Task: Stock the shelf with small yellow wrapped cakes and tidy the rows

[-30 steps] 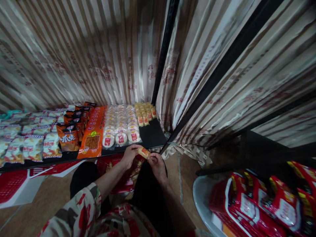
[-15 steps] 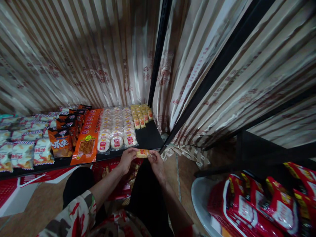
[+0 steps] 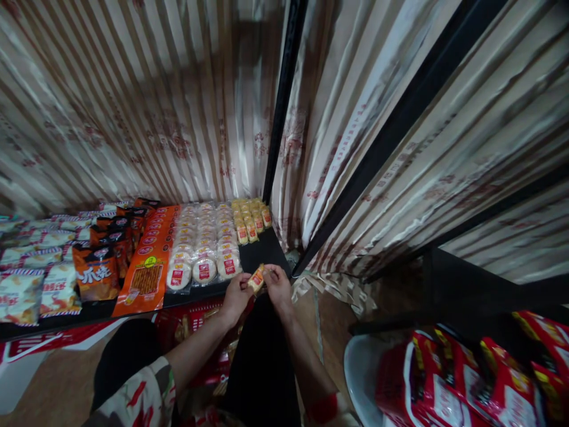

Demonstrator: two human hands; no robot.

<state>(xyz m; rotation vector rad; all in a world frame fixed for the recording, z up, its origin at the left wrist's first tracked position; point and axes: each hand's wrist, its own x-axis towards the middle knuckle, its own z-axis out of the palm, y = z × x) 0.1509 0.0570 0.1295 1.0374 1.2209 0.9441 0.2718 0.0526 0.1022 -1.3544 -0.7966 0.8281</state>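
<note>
Between my two hands is a small yellow snack packet (image 3: 256, 279) with a red and white label, tilted with its right end up. My left hand (image 3: 237, 294) pinches its lower left end, and my right hand (image 3: 278, 286) has the upper right end. Both hands are just in front of the black shelf (image 3: 262, 252). On the shelf's right part stand rows of matching yellow packets (image 3: 249, 222). To their left are rows of round white wrapped crackers (image 3: 204, 270) with red labels.
Farther left lie an orange flat snack bag (image 3: 146, 273), orange-black bags (image 3: 96, 273) and white striped bags (image 3: 61, 287). A red basket (image 3: 208, 308) with packets sits below the shelf. At right, a grey tub (image 3: 358, 362) is beside red bags (image 3: 507, 373). Black posts (image 3: 284, 101) stand before curtains.
The yellow packet has turned from level to slanted, its right end raised. My hands have moved slightly closer together around it. The view has shifted a little.
</note>
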